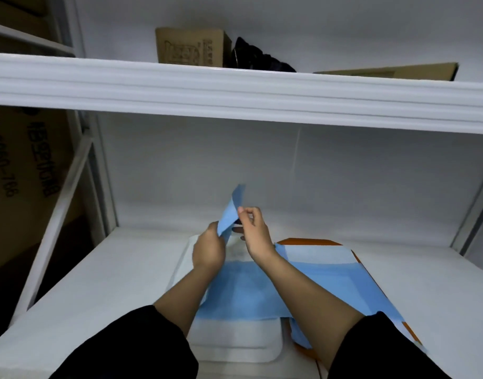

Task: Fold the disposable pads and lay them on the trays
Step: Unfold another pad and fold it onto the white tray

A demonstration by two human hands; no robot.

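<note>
A blue disposable pad [251, 291] lies over a white tray [234, 348] on the shelf, its far corner lifted upright. My left hand [208, 250] grips the raised flap's lower left edge. My right hand [255, 231] pinches the flap's right edge higher up. A second blue pad [341, 274] with a white band is spread over an orange tray [311, 241] to the right. Both forearms cross over the pads.
The trays sit on a white shelf [103, 291] with white posts at both sides. A thick white upper shelf [234, 91] hangs close above, carrying cardboard boxes [191, 47] and a black object [259, 58]. A large cardboard carton [24, 173] stands at the left.
</note>
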